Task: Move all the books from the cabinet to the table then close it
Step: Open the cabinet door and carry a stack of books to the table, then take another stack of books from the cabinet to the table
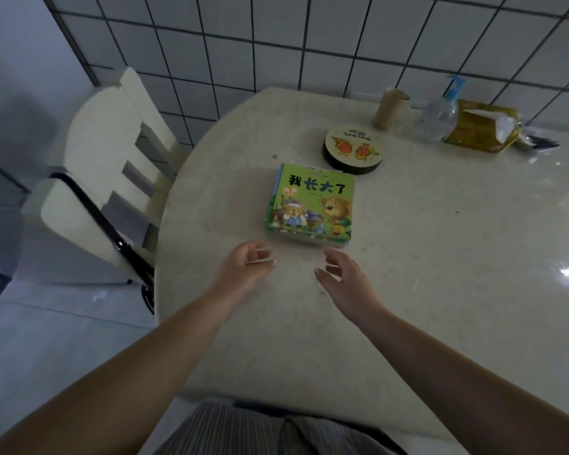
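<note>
the stack of books point(309, 205) lies flat on the worktop point(440, 257), just beyond both hands. left hand point(243, 267) and right hand point(342, 274) hover with fingers apart, empty. thin, stiff, glossy covers probably slip; hold the stack's side edges.

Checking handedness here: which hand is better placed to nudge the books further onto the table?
Right, marginally: the right hand sits just below the books; the left hand is off their corner. Both open.

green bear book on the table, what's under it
The green bear book tops a small stack: edges of more books show at its near and left sides. Their covers and exact count are hidden. Below is the table. Both hands are empty and off the stack.
</note>
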Demonstrator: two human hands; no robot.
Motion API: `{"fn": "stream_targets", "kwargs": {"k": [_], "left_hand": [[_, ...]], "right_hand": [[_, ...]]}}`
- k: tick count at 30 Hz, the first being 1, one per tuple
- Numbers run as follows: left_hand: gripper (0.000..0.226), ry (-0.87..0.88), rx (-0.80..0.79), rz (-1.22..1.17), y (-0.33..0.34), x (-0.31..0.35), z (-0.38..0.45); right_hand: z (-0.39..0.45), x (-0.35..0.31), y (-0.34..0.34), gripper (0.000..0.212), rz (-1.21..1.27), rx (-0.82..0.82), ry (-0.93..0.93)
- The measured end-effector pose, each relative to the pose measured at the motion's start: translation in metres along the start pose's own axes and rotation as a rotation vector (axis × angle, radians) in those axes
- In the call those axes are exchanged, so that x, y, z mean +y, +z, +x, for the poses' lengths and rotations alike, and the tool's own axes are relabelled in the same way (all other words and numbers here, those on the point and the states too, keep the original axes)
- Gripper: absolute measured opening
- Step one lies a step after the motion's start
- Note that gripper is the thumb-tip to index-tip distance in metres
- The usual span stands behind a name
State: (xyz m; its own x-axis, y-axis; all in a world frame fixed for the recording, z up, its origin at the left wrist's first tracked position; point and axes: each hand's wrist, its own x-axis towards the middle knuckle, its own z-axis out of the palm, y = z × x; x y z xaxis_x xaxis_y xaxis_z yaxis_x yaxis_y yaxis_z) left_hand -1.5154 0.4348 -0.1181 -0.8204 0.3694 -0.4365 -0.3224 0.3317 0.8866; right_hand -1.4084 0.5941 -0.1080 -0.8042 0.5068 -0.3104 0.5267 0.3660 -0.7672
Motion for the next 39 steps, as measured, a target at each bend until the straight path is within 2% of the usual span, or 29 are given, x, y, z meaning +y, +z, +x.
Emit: {"fn": "stream_targets", "kwargs": {"k": [4,10,16,22,24,30,39], "left_hand": [[0.039,-0.026,-0.011,-0.009,-0.008,-0.022,-0.031],[0.038,-0.061,0.111,-0.027,-0.012,-0.043,-0.081],[0.036,-0.084,0.340,-0.136,0.018,-0.057,-0.137],[0.040,-0.119,0.516,-0.390,0.062,-0.078,-0.208],[0.038,-0.139,0.625,-0.500,0.077,-0.089,-0.236],[0.044,-0.196,0.835,-0.561,0.107,-0.120,-0.308],[0.041,-0.147,1.125,-0.736,0.149,-0.169,-0.430]], "right_hand": [[-0.023,0.001,0.012,0.047,-0.021,-0.054,-0.007],[-0.044,0.004,0.017,0.046,-0.049,-0.177,-0.091],[-0.061,0.007,0.012,0.045,-0.055,-0.356,-0.238],[-0.096,0.032,-0.009,0.042,-0.045,-0.539,-0.333],[-0.112,0.042,-0.014,0.042,-0.081,-0.621,-0.361],[-0.155,0.051,-0.008,0.042,-0.166,-0.825,-0.455],[-0.254,0.068,0.015,0.042,-0.293,-1.129,-0.650]]}}
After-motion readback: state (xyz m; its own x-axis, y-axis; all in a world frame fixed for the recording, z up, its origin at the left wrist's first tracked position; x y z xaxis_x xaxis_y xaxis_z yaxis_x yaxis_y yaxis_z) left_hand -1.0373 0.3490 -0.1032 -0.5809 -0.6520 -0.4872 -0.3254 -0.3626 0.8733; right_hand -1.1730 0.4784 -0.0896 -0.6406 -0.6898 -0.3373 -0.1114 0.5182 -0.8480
